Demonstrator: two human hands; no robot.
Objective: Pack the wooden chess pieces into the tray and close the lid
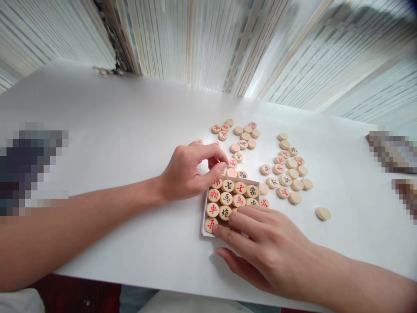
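A shallow white box [203, 217] holds rows of round wooden Chinese chess pieces, marked in red or black characters. Over its far left corner, my left hand [195, 171] is closed in a pinch, thumb and fingertips together; whether a piece sits between them is hidden. My right hand [270, 248] reaches across the box's near right part, fingers stretched out and thumb apart. Its index fingertip touches a red-marked piece [210, 224] in the near left corner. The right hand covers part of the box. Just past the far rim lies a black-marked piece [242, 174].
Loose pieces lie scattered on the white table [130, 243] beyond the box and to its right, some face down. Two overlapping blank pieces [323, 213] lie farther right. Striped curtains [208, 43] hang along the table's far edge. Blurred-out objects stand at both sides.
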